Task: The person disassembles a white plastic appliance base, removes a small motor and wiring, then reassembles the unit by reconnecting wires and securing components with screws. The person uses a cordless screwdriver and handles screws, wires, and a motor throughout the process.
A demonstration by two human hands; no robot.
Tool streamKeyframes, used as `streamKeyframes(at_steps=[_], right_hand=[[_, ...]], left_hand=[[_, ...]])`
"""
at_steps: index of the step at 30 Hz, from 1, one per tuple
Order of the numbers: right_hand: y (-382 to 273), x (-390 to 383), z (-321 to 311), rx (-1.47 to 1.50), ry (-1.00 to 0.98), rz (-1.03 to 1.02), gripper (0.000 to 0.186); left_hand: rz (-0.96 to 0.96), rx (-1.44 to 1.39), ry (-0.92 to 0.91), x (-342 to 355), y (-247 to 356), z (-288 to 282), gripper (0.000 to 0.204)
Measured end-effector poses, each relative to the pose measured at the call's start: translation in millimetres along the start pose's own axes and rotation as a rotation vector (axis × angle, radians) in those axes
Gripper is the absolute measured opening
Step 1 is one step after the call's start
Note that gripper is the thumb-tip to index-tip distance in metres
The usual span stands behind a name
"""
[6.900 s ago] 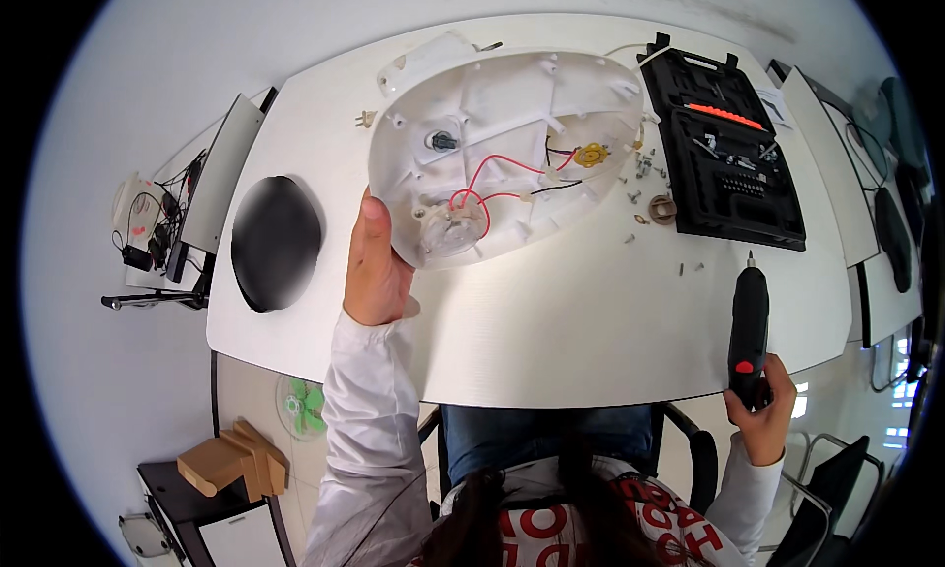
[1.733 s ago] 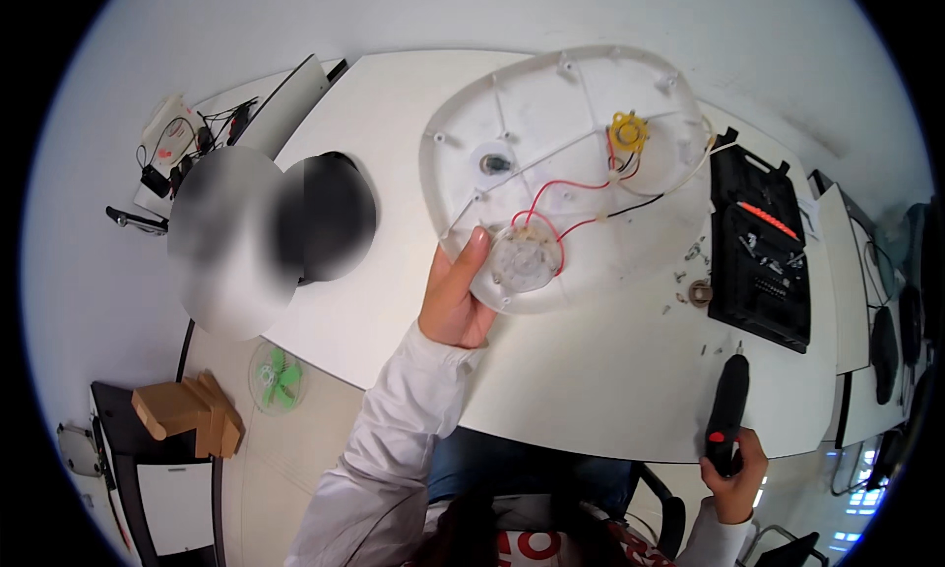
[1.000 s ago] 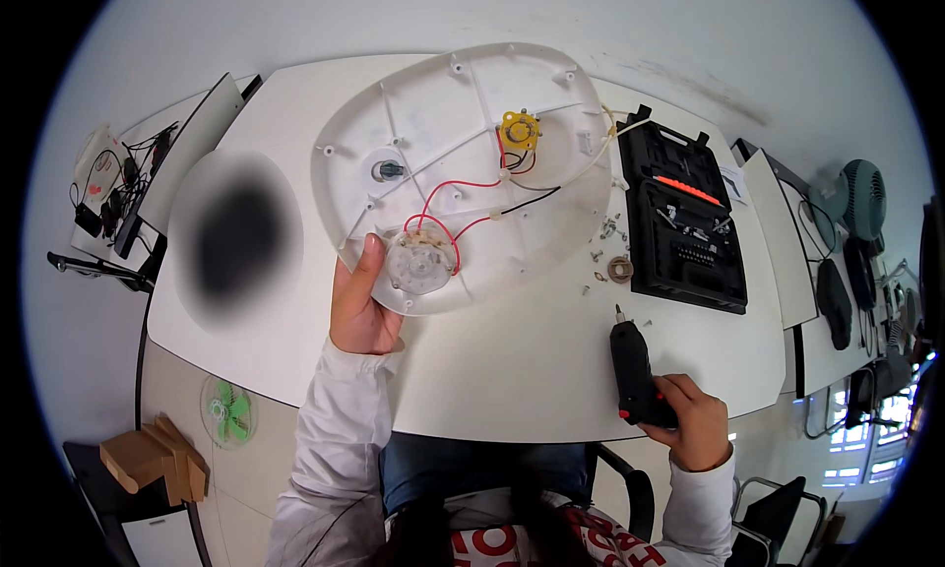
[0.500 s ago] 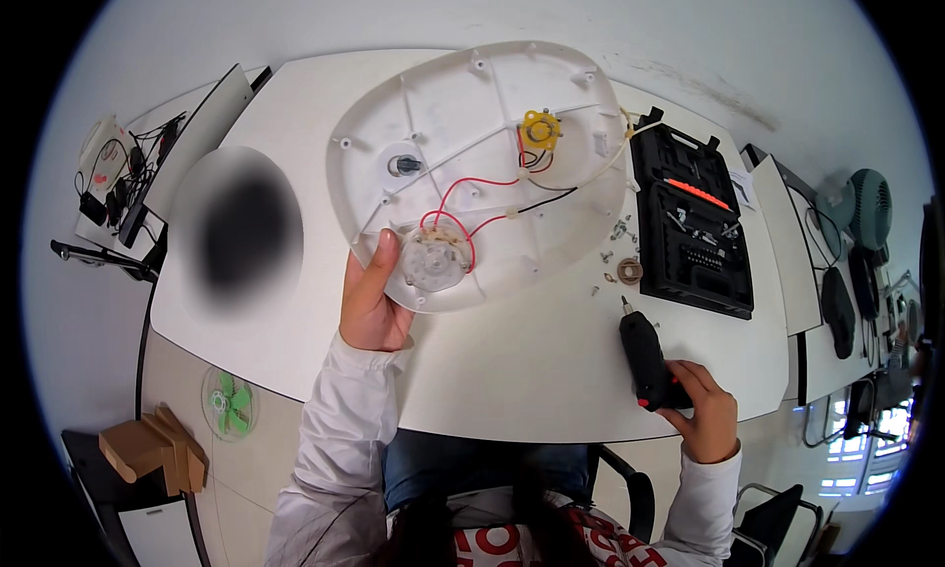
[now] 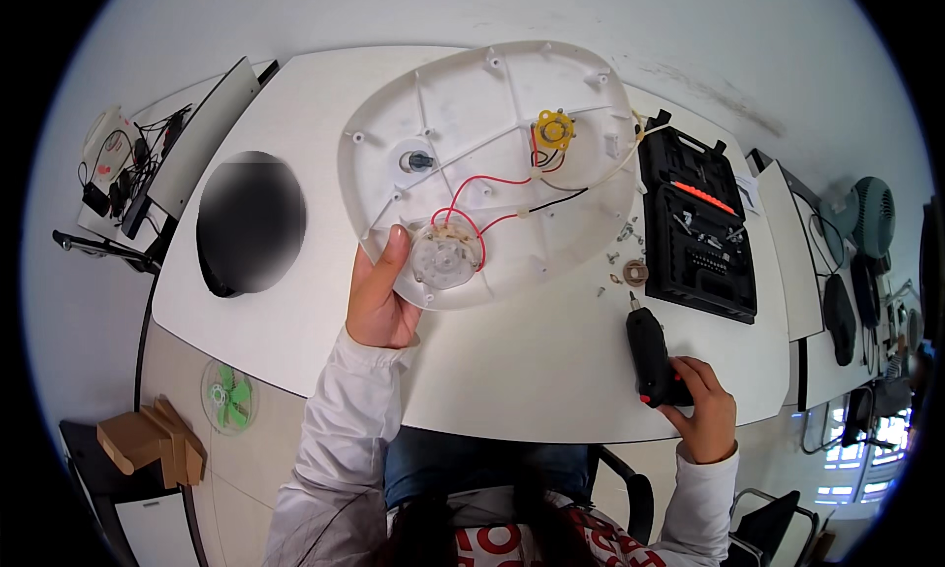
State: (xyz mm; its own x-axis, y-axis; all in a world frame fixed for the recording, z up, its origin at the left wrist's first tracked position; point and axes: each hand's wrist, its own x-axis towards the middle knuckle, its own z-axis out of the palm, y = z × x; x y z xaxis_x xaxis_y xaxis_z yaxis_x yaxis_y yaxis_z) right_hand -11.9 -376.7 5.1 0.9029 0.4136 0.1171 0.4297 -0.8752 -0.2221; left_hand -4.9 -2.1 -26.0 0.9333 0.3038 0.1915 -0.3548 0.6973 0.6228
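My left hand grips the lower left edge of a white plastic housing, thumb over the rim, its ribbed inside facing up. Inside it sit a clear round timer-like part, a yellow round component and a dark-shafted fitting. Red wires and black ones link the parts. A pale cable leaves the right side. My right hand is closed around the handle of a black electric screwdriver, its bit pointing away from me. The hand's palm side is hidden.
Loose screws and a brownish round piece lie right of the housing. Beyond them is an open black tool case with bits and an orange tool. A dark, blurred rounded object rests at the left. The table's near edge runs before my lap.
The housing and my left hand have shifted slightly to the right in the picture. My right hand stays at the screwdriver, which appears marginally farther right. The dark object at left shows more clearly.
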Motion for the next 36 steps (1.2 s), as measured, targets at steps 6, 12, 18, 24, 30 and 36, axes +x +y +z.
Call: streamKeyframes(at_steps=[6, 12, 18, 24, 30, 36], right_hand=[[-1.5, 1.1, -1.9, 0.022, -0.004, 0.000, 0.064], [-0.5, 5.5, 4.2, 0.088, 0.056, 0.076, 0.065], [-2.9, 3.2, 2.8, 0.137, 0.158, -0.043, 0.063], [-41.0, 7.1, -7.8, 0.341, 0.175, 0.060, 0.061], [-59.6, 15.1, 6.3, 0.362, 0.130, -0.033, 0.052], [-60.2, 13.2, 12.9, 0.408, 0.165, -0.048, 0.055]], left_hand=[[-0.008, 0.002, -0.007, 0.5, 1.0, 0.8, 0.044], [0.013, 0.300, -0.025, -3.9, 4.1, 8.1, 0.054], [0.018, 0.705, -0.176, -10.2, 6.4, 14.5, 0.057], [0.070, 0.741, -0.237, -7.9, 10.9, 22.3, 0.056], [0.164, 1.007, -0.440, -3.3, 40.9, 36.2, 0.054], [0.272, 1.272, -0.672, -16.6, 41.9, 52.2, 0.060]])
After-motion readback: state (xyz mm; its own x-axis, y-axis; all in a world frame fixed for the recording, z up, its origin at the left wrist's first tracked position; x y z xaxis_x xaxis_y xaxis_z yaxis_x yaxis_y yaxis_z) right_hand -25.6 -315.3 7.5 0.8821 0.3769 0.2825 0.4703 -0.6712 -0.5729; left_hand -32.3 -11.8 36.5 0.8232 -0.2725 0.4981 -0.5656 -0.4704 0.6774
